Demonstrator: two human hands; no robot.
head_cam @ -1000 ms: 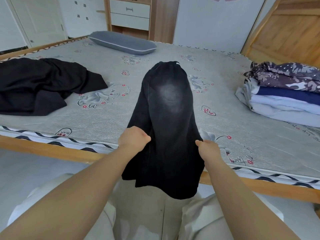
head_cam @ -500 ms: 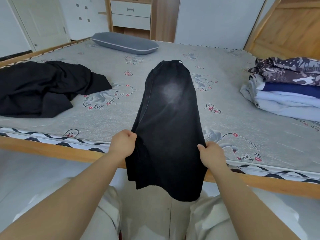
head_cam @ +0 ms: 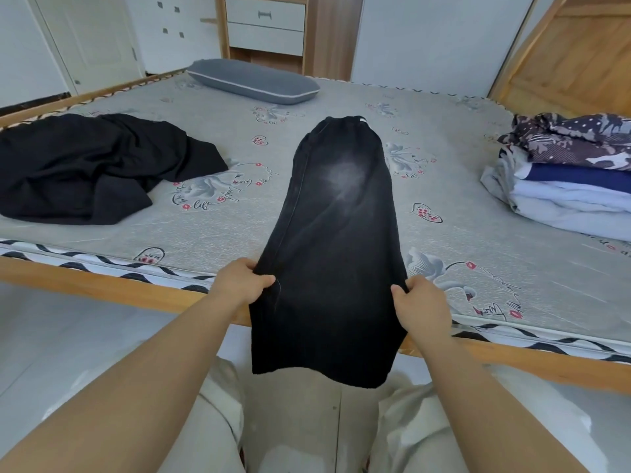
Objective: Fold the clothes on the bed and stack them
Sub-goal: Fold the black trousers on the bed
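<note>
Now both hands hold one long black garment that lies lengthwise across the bed, its far end reaching toward the middle of the mattress and its near end hanging over the wooden bed rail in front of the person's pale trousers. The left hand grips the garment's left edge, fingers curled round the cloth with the thumb on top. The right hand grips the right edge in the same way, its fingers wrapped under the fabric. A faded pale patch shows on the upper part of the garment.

On the left side of the bed a crumpled black garment lies unfolded, well apart from the held one. On the right side sits a stack of folded clothes: pale pieces at the bottom, a dark blue one above them and a dark patterned piece on top. A grey pillow lies at the far edge of the mattress, and a wooden cabinet with white drawers stands behind it.
</note>
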